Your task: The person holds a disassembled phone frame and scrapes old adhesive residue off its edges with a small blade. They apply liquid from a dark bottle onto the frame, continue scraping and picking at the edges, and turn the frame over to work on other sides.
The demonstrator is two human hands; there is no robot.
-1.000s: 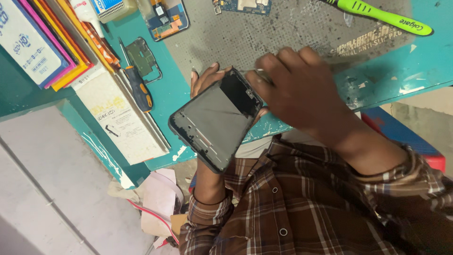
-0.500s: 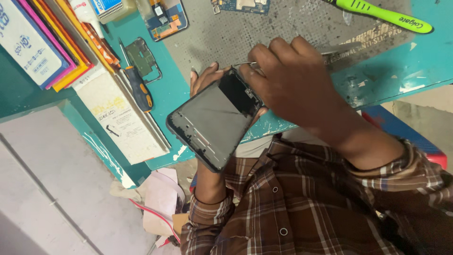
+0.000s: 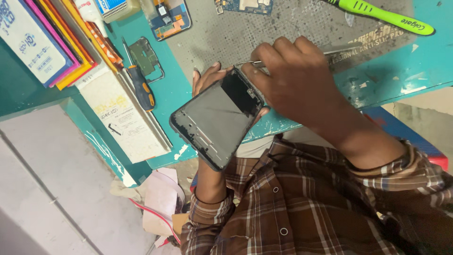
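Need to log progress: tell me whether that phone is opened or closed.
Opened: the phone in the left hand shows a bare inner frame, no cover.

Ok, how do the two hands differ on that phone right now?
The left hand sits under the phone and cradles it, so only its fingertips show. The right hand is on top, its back to the camera. The left hand's grip is on the phone itself, while the right hand pinches a thin metal tool at the phone's upper edge. Both meet at that end, over the grey mat.
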